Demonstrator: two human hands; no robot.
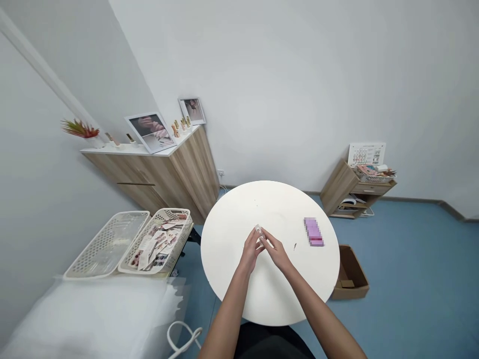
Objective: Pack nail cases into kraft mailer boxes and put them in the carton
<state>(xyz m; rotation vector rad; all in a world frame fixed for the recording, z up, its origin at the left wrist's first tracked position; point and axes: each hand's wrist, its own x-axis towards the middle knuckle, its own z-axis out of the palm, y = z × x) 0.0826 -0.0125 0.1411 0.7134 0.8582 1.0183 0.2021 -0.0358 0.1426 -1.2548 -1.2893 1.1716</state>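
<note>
Small clear plastic container (258,229) — light, likely slippery, best taken by its sides — is being pinched between left hand (250,252) and right hand (275,251).

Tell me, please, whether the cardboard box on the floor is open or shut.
Open: nothing covers the cardboard box, and a flat piece shows lying inside it.
</note>
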